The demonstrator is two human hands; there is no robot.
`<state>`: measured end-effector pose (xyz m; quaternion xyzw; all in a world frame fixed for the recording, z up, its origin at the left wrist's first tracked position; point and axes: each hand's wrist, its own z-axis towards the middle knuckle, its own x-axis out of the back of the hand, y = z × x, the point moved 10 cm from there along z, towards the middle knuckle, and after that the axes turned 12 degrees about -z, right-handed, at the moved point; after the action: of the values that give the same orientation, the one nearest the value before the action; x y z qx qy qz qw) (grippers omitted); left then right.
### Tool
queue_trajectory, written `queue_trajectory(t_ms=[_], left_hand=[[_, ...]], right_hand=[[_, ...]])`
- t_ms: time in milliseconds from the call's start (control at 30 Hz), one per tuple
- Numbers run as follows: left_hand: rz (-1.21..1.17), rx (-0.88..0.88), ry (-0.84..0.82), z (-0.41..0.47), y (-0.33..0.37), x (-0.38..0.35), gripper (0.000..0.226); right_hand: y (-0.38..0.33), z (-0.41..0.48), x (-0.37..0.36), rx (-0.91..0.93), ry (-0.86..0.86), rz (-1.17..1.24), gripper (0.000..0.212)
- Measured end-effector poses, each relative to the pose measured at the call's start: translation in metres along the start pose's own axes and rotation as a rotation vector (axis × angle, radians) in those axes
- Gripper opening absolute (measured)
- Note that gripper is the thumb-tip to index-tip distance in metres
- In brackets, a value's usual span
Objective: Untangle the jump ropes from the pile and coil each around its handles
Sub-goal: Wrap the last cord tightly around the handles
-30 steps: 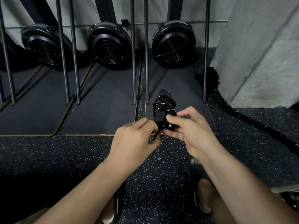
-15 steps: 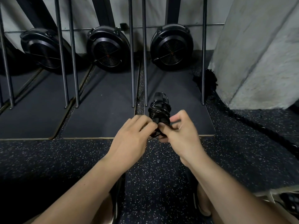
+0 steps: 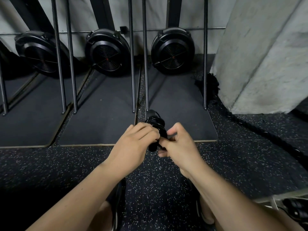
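Observation:
A black jump rope (image 3: 155, 124), its thin cord coiled tightly round the two black handles, is held in front of me above the speckled floor. My left hand (image 3: 135, 144) grips the bundle from the left, fingers curled over it. My right hand (image 3: 179, 145) is at the bundle's lower right, with thumb and fingers pinching the cord's end against the handles. The lower ends of the handles show dark between the two hands. No pile of other ropes is in view.
Three black fan-wheel rowing machines (image 3: 172, 50) stand on end against the back wall on dark mats (image 3: 183, 100), between thin metal posts (image 3: 205, 64). A thick black battle rope (image 3: 260, 132) runs along the floor past a concrete pillar (image 3: 266, 52). My sandalled feet are below.
The bundle has tilted and sunk slightly toward me. My right hand has closed tighter on the cord end, and my left hand has slid further over the coils.

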<state>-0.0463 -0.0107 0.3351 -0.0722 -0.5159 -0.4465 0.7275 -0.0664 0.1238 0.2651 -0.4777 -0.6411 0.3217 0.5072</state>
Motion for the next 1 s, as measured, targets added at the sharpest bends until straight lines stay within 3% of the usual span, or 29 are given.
queue_trajectory(t_ms=[233, 433, 533, 700, 1000], left_hand=[[-0.001, 0.055, -0.028, -0.002, -0.003, -0.003, 0.031], [-0.029, 0.08, -0.042, -0.002, -0.002, 0.001, 0.012], [-0.138, 0.148, 0.005, -0.001, -0.006, 0.007, 0.008], [-0.326, 0.2, 0.054, 0.001, -0.013, 0.016, 0.024], [-0.397, 0.163, 0.057, 0.005, -0.021, 0.027, 0.007]], right_hand=[[0.009, -0.001, -0.003, -0.081, -0.052, 0.09, 0.024], [0.013, -0.002, 0.002, -0.199, -0.098, 0.256, 0.021], [0.007, -0.008, 0.002, -0.203, -0.11, 0.33, 0.021], [0.003, -0.014, 0.001, -0.182, -0.085, 0.355, 0.021], [-0.006, -0.017, 0.001, -0.164, -0.09, 0.367, 0.027]])
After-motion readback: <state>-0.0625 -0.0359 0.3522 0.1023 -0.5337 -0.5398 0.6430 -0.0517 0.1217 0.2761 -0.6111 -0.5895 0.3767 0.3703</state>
